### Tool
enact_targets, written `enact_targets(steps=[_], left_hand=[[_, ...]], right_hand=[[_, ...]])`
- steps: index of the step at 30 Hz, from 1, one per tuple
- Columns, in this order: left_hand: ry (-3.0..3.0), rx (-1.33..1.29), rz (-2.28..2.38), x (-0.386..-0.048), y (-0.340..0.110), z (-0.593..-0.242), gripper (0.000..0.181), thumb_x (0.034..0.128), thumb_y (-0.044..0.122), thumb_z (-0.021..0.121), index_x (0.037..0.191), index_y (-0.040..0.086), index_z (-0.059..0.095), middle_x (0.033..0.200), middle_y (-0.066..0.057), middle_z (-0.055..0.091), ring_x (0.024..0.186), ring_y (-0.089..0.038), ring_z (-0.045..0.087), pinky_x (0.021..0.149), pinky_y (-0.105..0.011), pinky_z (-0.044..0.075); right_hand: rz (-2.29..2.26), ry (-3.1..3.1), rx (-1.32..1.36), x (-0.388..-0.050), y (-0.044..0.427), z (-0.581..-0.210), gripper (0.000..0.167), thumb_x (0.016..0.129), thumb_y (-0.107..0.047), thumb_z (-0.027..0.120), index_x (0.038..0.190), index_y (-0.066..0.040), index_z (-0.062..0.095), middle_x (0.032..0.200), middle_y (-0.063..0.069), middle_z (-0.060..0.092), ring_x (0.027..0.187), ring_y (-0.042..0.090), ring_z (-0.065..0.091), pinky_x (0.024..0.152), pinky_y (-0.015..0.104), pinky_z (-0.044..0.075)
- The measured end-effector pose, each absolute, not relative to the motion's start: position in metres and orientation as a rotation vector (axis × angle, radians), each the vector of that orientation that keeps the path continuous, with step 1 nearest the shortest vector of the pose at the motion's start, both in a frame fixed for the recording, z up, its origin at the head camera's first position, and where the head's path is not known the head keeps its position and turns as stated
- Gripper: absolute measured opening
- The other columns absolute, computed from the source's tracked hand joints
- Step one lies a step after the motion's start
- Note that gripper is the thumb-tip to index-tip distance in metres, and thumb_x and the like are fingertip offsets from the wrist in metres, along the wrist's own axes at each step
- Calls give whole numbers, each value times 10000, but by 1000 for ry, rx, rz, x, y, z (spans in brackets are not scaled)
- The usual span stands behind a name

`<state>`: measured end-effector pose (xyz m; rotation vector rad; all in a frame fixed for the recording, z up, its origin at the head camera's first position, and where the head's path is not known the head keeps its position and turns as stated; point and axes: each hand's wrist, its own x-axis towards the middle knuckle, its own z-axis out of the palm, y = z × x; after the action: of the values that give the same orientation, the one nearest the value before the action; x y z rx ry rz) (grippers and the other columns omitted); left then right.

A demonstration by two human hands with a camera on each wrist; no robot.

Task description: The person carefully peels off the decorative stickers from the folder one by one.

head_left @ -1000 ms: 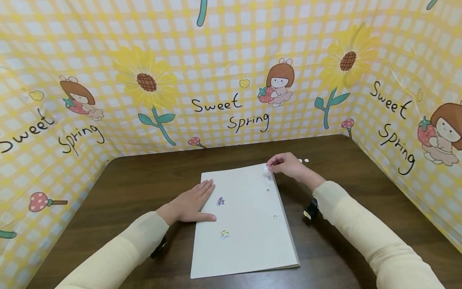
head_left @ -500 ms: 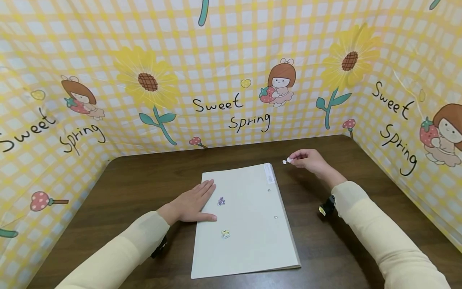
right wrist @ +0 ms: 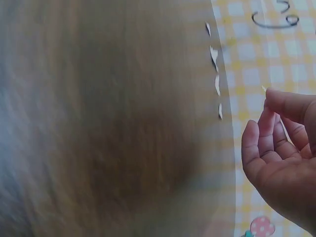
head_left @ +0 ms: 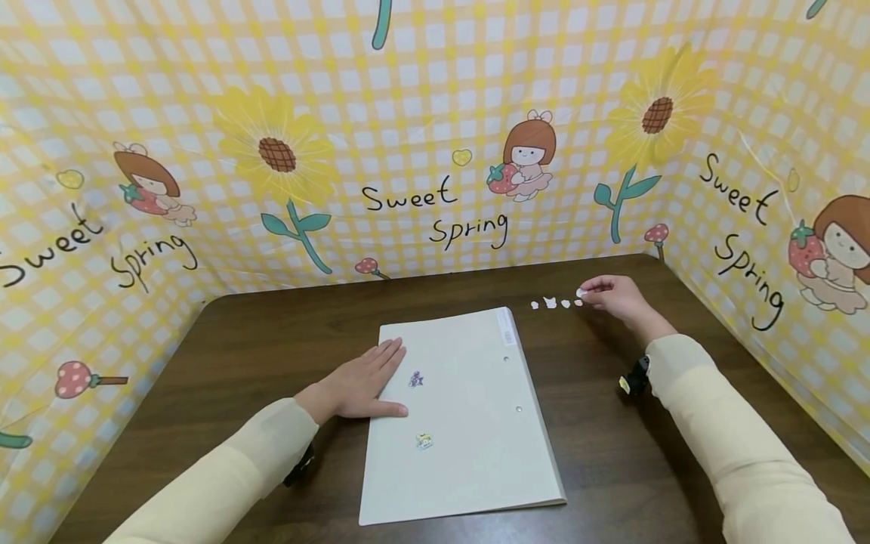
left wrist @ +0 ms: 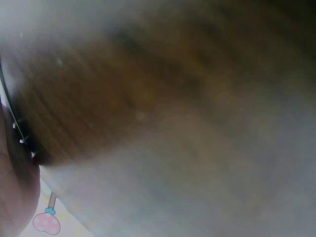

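Observation:
An off-white folder (head_left: 462, 468) lies flat on the dark wooden table, a small label (head_left: 506, 327) at its top right corner. My left hand (head_left: 360, 381) rests flat on the folder's left edge, fingers spread. Two small stickers, one purple (head_left: 416, 379) and one yellowish (head_left: 424, 441), are on the cover. Beyond the folder's top right corner, several small white pieces (head_left: 550, 303) lie in a row. Just above the row's right end, my right hand (head_left: 617, 301) pinches a small white piece (head_left: 581, 293) between thumb and fingers; the right wrist view shows this pinch too.
A yellow checked cloth (head_left: 408, 249) with printed flowers and figures stands behind the table (head_left: 285, 340) and along both sides. Two metal rivets (head_left: 519, 409) show near the folder's right edge. The left wrist view is mostly blurred.
My right hand has moved right from the folder's label, past the row of white pieces, to its right end. More of the row now shows. The left hand and folder have stayed put.

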<state>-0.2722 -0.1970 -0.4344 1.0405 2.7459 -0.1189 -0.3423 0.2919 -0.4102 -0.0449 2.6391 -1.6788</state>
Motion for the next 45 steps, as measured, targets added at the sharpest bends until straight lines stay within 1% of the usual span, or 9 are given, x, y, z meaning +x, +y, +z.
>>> enact_targets(steps=[5, 9, 11, 17, 19, 28, 33, 37, 45], left_hand=[[2743, 1039, -112, -272, -198, -435, 1131, 802, 862, 309, 1560, 56, 74, 1621, -112, 8, 1474, -247, 2, 1163, -397, 111], [2744, 1058, -99, -271, -198, -434, 1119, 816, 844, 331, 1558, 41, 92, 1619, -129, 29, 1474, -265, 24, 1161, -412, 126], [2744, 1054, -97, -271, -198, -433, 1121, 814, 847, 329, 1559, 46, 85, 1619, -125, 23, 1474, -259, 19, 1162, -408, 121], [2751, 1057, -91, -271, -198, -434, 1134, 801, 863, 308, 1559, 47, 96, 1619, -128, 33, 1474, -264, 26, 1161, -419, 124], [2750, 1056, -93, -271, -198, -434, 1133, 801, 863, 305, 1560, 48, 94, 1620, -127, 32, 1475, -262, 25, 1161, -417, 124], [2753, 1067, -86, -270, -198, -434, 1107, 827, 826, 361, 1555, 30, 112, 1617, -142, 51, 1473, -277, 48, 1157, -429, 148], [2749, 1053, -96, -270, -197, -433, 1122, 814, 846, 331, 1558, 42, 93, 1619, -128, 32, 1474, -262, 29, 1161, -413, 130], [2742, 1048, -93, -270, -197, -432, 1133, 802, 860, 312, 1559, 47, 90, 1619, -128, 28, 1474, -265, 20, 1162, -416, 120], [2748, 1060, -84, -270, -198, -434, 1131, 805, 858, 318, 1558, 42, 99, 1618, -132, 34, 1474, -266, 24, 1161, -417, 124]], right_hand=[[-1652, 2667, -16, -347, 304, -415, 321, 936, -75, 646, 1173, 130, 577, 975, 64, 664, 823, 80, 610, 753, 234, 523], [-1617, 2667, 7, -348, 309, -417, 324, 946, -80, 632, 1189, 124, 567, 1019, 102, 658, 806, 45, 585, 744, 228, 510], [-1606, 2665, 14, -349, 310, -417, 312, 950, -72, 623, 1187, 122, 567, 1016, 101, 657, 805, 52, 579, 741, 240, 504], [-1578, 2675, 29, -351, 310, -418, 284, 940, -52, 621, 1160, 123, 584, 923, 15, 663, 797, 72, 560, 700, 247, 490], [-1566, 2683, 35, -352, 311, -419, 273, 936, -50, 625, 1147, 119, 593, 907, 9, 660, 797, 89, 554, 688, 246, 485], [-1453, 2756, 31, -355, 310, -424, 259, 916, -55, 654, 1101, 122, 617, 962, 115, 654, 816, 159, 532, 693, 242, 443], [-1393, 2800, 38, -355, 309, -425, 244, 903, -58, 662, 1072, 115, 631, 943, 118, 646, 865, 225, 533, 740, 289, 424], [-1334, 2829, 59, -355, 308, -426, 230, 901, -79, 659, 1052, 94, 642, 986, 145, 626, 908, 279, 522, 777, 331, 412], [-1294, 2849, 91, -354, 305, -424, 208, 911, -81, 644, 1038, 84, 645, 1012, 182, 613, 904, 293, 515, 775, 352, 417]])
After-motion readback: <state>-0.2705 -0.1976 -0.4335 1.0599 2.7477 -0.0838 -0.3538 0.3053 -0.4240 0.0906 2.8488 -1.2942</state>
